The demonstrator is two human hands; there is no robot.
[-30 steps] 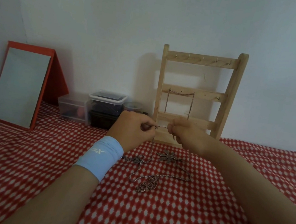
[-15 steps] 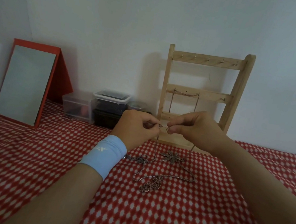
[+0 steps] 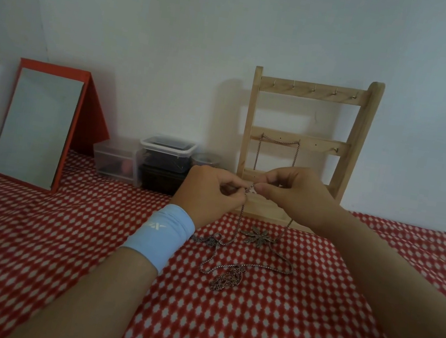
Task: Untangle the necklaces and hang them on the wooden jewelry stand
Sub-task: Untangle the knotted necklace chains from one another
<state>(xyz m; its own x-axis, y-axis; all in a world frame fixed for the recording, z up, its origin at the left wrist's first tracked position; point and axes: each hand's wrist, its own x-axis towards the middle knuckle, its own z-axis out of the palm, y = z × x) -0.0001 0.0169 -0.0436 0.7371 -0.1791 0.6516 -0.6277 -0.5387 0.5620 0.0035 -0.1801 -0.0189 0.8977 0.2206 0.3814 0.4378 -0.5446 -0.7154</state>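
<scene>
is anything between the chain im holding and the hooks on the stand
Nothing visible stands between the held chain and the wooden stand. A hung necklace takes the middle bar's left hooks; the top hooks are bare.

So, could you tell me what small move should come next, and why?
Probably lift both hands slightly: the left hand and right hand pinch one chain, whose lower loops lie by a bunched chain on the cloth; raising it may show whether it's free.
</scene>
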